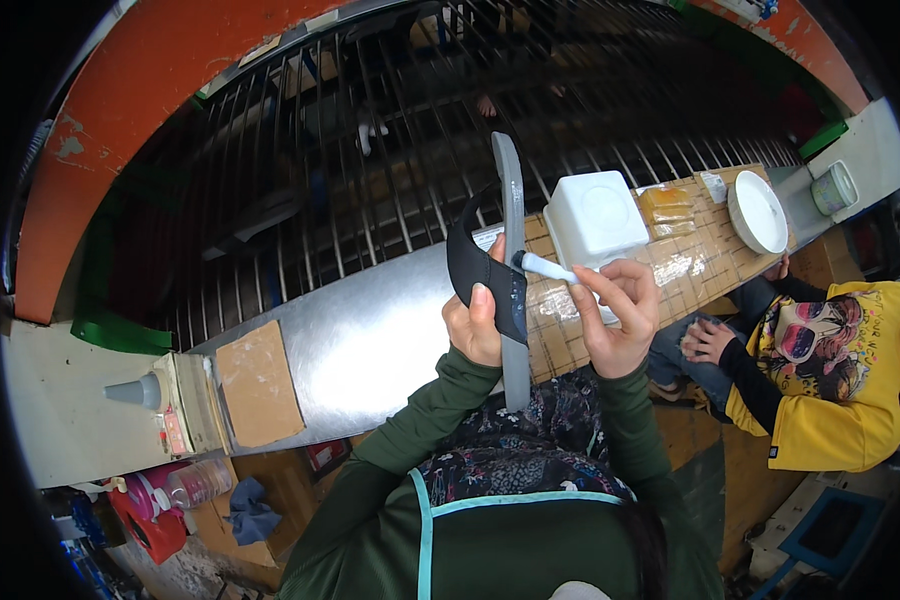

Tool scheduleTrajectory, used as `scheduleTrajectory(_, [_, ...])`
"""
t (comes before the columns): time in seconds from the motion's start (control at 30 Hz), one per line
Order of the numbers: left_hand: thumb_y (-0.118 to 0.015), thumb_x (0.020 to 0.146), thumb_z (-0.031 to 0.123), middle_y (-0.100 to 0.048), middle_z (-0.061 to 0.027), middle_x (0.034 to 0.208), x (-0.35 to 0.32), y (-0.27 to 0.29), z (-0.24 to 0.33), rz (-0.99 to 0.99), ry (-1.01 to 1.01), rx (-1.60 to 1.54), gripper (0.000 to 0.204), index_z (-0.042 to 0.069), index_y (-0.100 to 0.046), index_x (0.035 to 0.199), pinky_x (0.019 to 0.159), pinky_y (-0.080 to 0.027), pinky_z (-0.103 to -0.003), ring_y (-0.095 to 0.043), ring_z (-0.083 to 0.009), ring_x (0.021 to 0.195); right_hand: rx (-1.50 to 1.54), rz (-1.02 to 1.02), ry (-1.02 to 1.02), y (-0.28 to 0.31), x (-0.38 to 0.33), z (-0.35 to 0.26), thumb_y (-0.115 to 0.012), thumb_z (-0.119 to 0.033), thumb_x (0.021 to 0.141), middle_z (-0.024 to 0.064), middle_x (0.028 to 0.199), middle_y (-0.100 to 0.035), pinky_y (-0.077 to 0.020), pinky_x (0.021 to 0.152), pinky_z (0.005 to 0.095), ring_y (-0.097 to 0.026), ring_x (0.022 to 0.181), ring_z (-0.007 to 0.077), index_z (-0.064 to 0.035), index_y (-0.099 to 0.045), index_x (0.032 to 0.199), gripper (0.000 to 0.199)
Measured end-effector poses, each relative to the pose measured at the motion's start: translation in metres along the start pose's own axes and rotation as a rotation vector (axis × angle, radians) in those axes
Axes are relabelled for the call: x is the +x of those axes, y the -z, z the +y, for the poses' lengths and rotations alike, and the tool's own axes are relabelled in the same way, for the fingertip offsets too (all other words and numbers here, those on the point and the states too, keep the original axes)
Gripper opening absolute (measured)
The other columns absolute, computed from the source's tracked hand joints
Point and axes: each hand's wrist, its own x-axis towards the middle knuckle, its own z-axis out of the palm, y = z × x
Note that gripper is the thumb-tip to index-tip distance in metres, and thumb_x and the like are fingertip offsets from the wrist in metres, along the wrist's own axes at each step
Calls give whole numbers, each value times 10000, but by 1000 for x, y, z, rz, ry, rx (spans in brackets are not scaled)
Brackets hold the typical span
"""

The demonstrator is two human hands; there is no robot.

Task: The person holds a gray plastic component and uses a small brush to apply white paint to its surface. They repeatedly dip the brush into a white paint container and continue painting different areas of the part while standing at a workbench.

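Note:
A slide sandal with a grey sole (513,190) and a black strap (467,255) stands on edge in front of me, its sole seen mostly from the side. My left hand (473,325) is closed round the strap, thumb on the near side; some of its fingers are hidden behind. Between the thumb and fingers of my right hand (622,318) is a small brush (548,267) with a whitish handle. Its dark tip meets the sandal where the strap joins the sole, though whether it presses there I cannot tell.
Beyond the bench runs a rack of metal bars (400,195). A white square container (598,215), an amber block (667,210) and a white bowl (758,212) stand on taped cardboard (692,268). A cardboard sheet (260,385) lies left on the metal bench (370,335). A person in yellow (835,385) sits at right.

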Motion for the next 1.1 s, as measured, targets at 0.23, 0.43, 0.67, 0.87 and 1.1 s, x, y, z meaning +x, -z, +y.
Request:
scheduleTrajectory(0.23, [-254, 999, 326, -629, -181, 1198, 4, 8, -6, -42, -27, 25, 603, -90, -434, 1397, 860, -475, -291, -608, -186, 992, 61, -107, 15, 7, 2, 3, -790, -114, 743, 8, 860, -603, -312, 746, 287, -521, 653, 111, -122, -769, 986, 244])
scheduleTrajectory(0.43, [-274, 993, 243, -641, -239, 1189, 7, 7, -7, 22, -62, 47, 543, -129, -519, 1303, 853, -483, -328, -627, -233, 959, 67, -145, 14, 9, -2, 3, -793, -114, 739, 4, 846, -599, -309, 733, 281, -512, 634, 107, -112, -769, 982, 245])
scheduleTrajectory(0.67, [-271, 995, 233, -610, -265, 1248, 13, 8, -8, 31, -129, 121, 536, -131, -524, 1298, 902, -466, -336, -627, -270, 1008, 159, -245, -51, 13, -4, 7, -787, -135, 757, -7, 840, -590, -308, 720, 277, -503, 617, 101, -103, -767, 973, 220])
scheduleTrajectory(0.87, [-276, 1002, 252, -616, -262, 1239, 18, 8, -9, 32, -90, 78, 542, -131, -534, 1287, 864, -472, -326, -628, -235, 953, 242, -287, -92, 12, -8, 12, -786, -147, 764, -12, 842, -584, -299, 720, 281, -498, 617, 96, -98, -766, 965, 208])
scheduleTrajectory(1.1, [-252, 1016, 362, -663, -121, 1034, 23, 13, -9, -30, -70, 110, 626, -104, -413, 1402, 805, -473, -286, -599, -154, 903, 252, -317, -93, 15, -10, 13, -786, -148, 763, -17, 846, -581, -295, 720, 283, -472, 624, 98, -107, -769, 968, 209])
